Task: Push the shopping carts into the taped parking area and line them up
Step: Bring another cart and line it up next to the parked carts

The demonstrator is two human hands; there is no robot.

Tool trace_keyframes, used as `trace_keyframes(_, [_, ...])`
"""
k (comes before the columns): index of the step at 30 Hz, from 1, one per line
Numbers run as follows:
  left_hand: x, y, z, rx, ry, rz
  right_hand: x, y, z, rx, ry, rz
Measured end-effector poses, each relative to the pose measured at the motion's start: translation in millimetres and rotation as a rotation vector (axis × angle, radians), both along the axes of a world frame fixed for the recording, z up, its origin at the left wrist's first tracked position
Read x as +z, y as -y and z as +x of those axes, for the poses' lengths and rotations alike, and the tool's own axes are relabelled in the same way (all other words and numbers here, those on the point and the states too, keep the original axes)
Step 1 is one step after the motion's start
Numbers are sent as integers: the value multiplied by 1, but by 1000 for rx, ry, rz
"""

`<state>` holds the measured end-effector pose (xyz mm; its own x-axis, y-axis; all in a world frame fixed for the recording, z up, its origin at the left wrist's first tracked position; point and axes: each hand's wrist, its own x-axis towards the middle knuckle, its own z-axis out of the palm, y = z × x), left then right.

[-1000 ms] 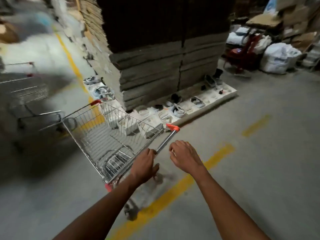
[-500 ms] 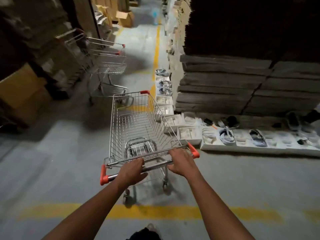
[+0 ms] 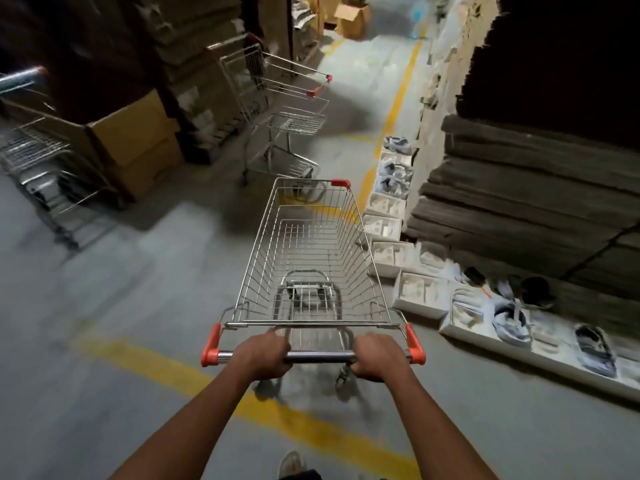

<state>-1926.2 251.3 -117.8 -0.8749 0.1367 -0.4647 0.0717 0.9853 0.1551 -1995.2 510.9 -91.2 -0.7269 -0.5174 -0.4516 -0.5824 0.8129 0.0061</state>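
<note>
You are gripping the handle bar (image 3: 320,357) of the empty shopping cart (image 3: 313,258) with both fists curled around it, left hand (image 3: 265,355) and right hand (image 3: 375,356). The cart is standing over a yellow floor line (image 3: 145,360), pointing at a second cart (image 3: 280,112) parked ahead beside stacked cardboard boxes (image 3: 138,143).

Three shopping carts (image 3: 311,258), two hands (image 3: 265,355).

Near shopping cart (image 3: 313,258) is standing at centre, over a floor tape line (image 3: 263,407) that is crossing beneath its handle (image 3: 320,357). A second cart (image 3: 280,109) is standing ahead and to the left. A third cart (image 3: 38,161) is sitting at far left, beside cardboard boxes (image 3: 138,140). Stacked cardboard sheets (image 3: 533,188) are rising on the right, with trays of shoes (image 3: 512,317) lying along their base.
</note>
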Motion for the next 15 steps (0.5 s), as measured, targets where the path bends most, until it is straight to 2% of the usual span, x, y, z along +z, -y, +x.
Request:
trace_keyframes(12, [10,-40,-61,144,-42,75,-2,-35,-104,179,-58,-109])
trace_keyframes(15, [10,-42,-71,195,-53,36,-7,-40,-127,221,-49,-170])
